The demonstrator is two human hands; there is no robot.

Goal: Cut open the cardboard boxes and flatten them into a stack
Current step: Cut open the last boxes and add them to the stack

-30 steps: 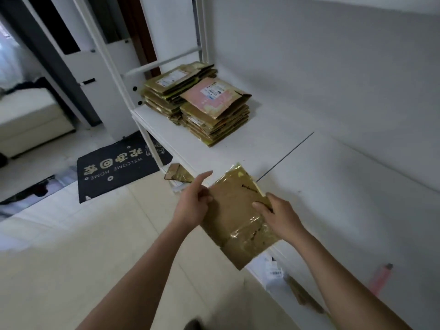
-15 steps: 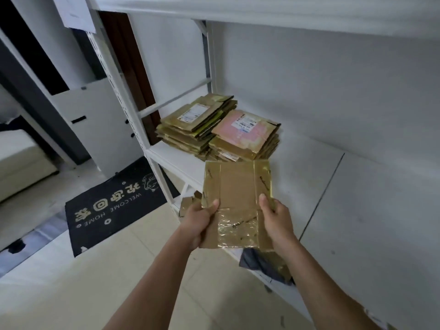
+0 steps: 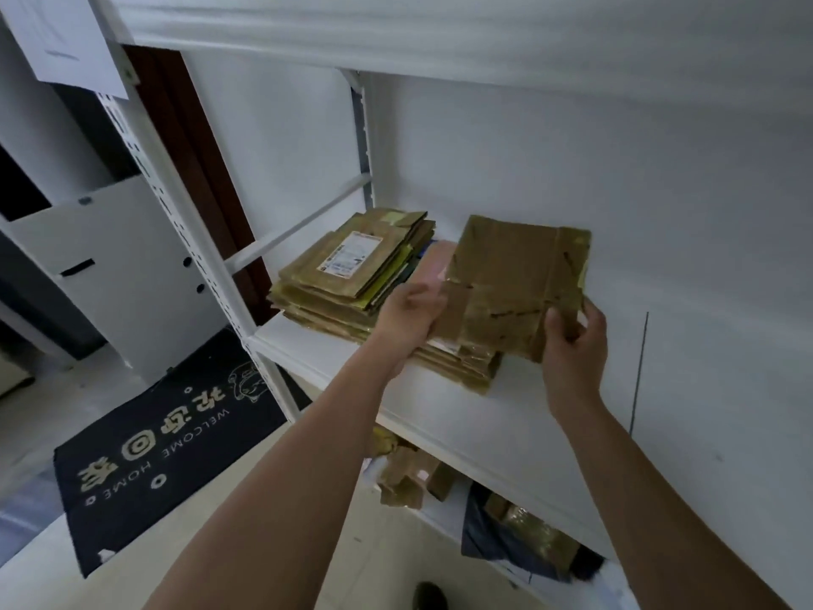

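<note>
At frame centre I see the flattened box (image 3: 514,284) over the right stack (image 3: 462,367) on the shelf (image 3: 440,416), long axis left-right. Left hand (image 3: 409,319) and right hand (image 3: 572,341) pinch its edges.

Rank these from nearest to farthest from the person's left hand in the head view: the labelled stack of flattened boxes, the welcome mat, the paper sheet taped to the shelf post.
1. Labelled stack: just left of the left hand.
2. Welcome mat: on the floor, lower left.
3. Paper sheet: top left corner.
</note>
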